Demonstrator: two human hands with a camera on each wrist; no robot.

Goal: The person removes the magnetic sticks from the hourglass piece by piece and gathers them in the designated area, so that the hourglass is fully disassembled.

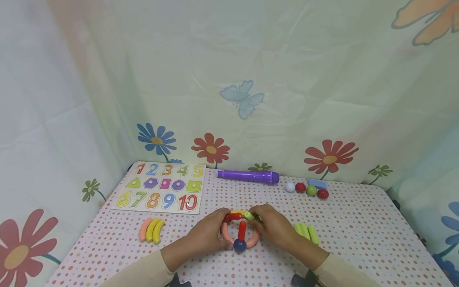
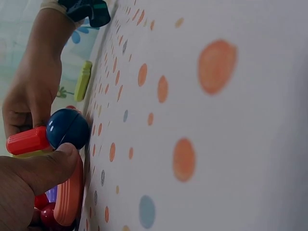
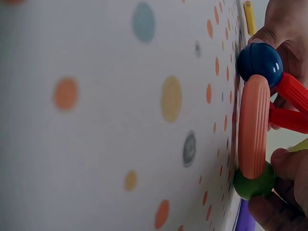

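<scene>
A ring of magnetic sticks and balls stands on the spotted tabletop between both hands. At its front is a blue ball (image 1: 240,246), from which a red stick (image 1: 242,230) rises at a slant. Pink curved sticks (image 1: 253,239) form the sides. My left hand (image 1: 209,231) grips the left pink curved stick (image 2: 70,192), thumb by the blue ball and fingers around the red ball (image 2: 49,215). My right hand (image 1: 276,227) pinches the green ball (image 3: 255,182) at the back right. Another red stick (image 1: 235,216) and a yellow-green stick (image 1: 247,215) lie across the back.
A number puzzle board (image 1: 161,187) lies at the back left, with yellow curved sticks (image 1: 156,231) and a pink one in front. A purple toy microphone (image 1: 248,176) lies at the back. Several balls (image 1: 311,191), a blue block (image 1: 317,184) and green sticks (image 1: 306,231) are on the right.
</scene>
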